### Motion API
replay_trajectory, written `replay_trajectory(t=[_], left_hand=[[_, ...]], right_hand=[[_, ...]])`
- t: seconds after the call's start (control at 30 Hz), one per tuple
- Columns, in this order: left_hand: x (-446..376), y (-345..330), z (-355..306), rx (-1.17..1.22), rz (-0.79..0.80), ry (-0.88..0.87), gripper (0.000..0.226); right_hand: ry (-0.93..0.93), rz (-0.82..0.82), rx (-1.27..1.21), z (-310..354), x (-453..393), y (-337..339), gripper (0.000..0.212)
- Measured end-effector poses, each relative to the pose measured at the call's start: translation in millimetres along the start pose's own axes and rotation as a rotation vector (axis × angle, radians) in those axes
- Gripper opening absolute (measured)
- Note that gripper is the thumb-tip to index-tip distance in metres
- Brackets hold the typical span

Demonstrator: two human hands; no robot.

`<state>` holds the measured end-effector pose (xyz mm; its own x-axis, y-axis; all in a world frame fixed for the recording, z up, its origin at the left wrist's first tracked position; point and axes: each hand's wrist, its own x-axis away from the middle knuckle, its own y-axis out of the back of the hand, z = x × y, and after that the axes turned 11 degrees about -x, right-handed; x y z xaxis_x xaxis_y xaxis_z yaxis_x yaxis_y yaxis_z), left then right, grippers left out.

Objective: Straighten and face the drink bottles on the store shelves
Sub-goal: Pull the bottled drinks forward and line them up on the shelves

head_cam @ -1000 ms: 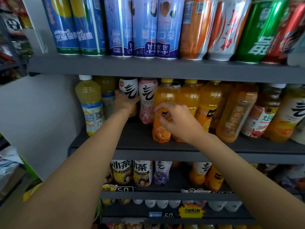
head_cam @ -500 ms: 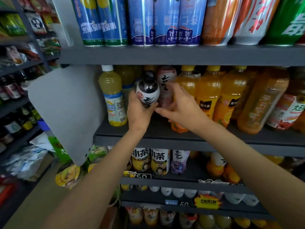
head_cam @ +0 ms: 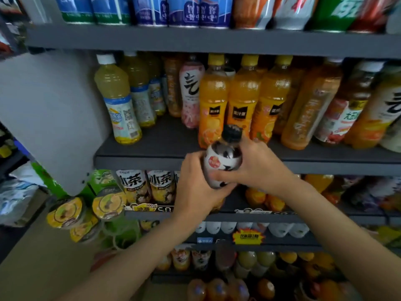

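We are holding a dark bottle (head_cam: 223, 161) with a black cap in both hands, out in front of the shelf (head_cam: 152, 159) edge and off the shelf. Our left hand (head_cam: 195, 187) is wrapping its fingers around the bottle's left side. Our right hand (head_cam: 260, 168) is gripping the right side, with its thumb lying across the white label. Behind the bottle, orange juice bottles (head_cam: 243, 101) are standing in a row on the shelf. A pink bottle (head_cam: 191, 94) is standing just left of them.
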<state>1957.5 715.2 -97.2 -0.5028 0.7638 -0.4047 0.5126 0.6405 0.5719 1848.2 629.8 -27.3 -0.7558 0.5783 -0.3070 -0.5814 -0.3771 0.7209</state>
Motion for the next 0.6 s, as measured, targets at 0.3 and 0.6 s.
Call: replay_trajectory(t=[0.3,0.6], left_hand=[[-2,-80,64,-0.443,0.376,-0.035,0.05],[-7,-86,82,-0.454,0.471,0.021,0.062]], right_hand=[[-0.037,-0.144,0.246,-125,65,-42,0.072],[0.007,-0.262,0.235,-159,56,-85,0.073]])
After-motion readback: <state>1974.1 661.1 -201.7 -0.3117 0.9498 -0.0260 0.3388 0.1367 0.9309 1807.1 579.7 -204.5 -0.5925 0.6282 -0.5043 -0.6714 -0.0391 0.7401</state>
